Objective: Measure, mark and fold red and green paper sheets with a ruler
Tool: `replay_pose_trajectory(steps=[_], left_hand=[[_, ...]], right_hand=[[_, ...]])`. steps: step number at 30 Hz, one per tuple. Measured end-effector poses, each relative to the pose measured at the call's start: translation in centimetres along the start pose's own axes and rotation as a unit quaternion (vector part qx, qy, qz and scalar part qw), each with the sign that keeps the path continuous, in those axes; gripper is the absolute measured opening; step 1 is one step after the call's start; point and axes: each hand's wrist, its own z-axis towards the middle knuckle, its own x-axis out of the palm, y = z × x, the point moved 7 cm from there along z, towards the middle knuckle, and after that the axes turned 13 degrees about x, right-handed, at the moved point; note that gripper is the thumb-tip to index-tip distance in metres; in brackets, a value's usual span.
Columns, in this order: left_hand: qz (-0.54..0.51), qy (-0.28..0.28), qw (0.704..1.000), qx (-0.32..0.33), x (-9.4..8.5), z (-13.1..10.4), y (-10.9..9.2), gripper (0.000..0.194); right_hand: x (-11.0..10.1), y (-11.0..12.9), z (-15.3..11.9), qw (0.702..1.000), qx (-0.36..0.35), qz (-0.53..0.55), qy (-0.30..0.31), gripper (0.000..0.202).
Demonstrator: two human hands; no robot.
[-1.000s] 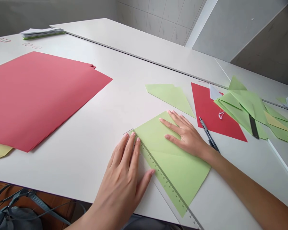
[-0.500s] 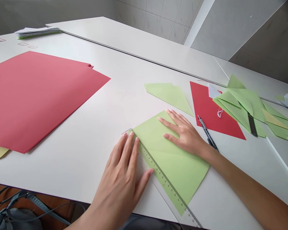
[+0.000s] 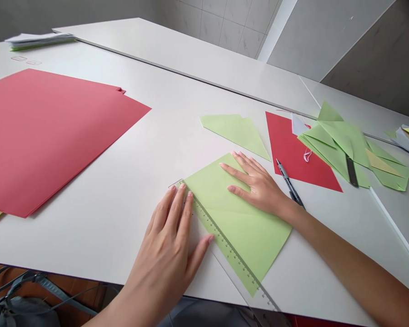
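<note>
A sheet of light green paper [image 3: 248, 227] lies flat on the white table, with a faint crease across it. Along its left edge runs a clear ruler [image 3: 230, 255], which reaches past the paper's near corner. The fingers of my left hand [image 3: 172, 240] rest on the ruler's far end, stretched out with the thumb apart. My right hand [image 3: 254, 184] lies flat on the upper part of the green sheet, fingers spread. Just right of that hand is a grey and black pen [image 3: 289, 184], partly on a piece of red paper [image 3: 296, 156].
A large stack of red paper [image 3: 64, 136] covers the left side. Beyond the sheet lies a green paper offcut [image 3: 238, 131]. Folded green papers [image 3: 347, 141] with a black cutter-like tool [image 3: 351, 172] are at right. A paper stack [image 3: 41, 41] sits far left.
The whole scene has shifted slightly left and up in view. Both hands, the ruler and the green sheet keep the same places relative to one another.
</note>
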Motion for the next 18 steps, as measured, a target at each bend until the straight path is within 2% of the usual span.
replay_pose_trajectory(steps=[10, 18], left_hand=[[-0.059, 0.007, 0.998, -0.001, 0.2, 0.6, 0.0, 0.074], [-0.092, 0.024, 0.995, -0.013, 0.3, 1.3, -0.1, 0.092]], right_hand=[[-0.5, -0.4, 0.3, 1.0, 0.007, -0.012, -0.001, 0.059], [-0.6, -0.9, 0.7, 0.999, 0.01, -0.03, 0.008, 0.059]])
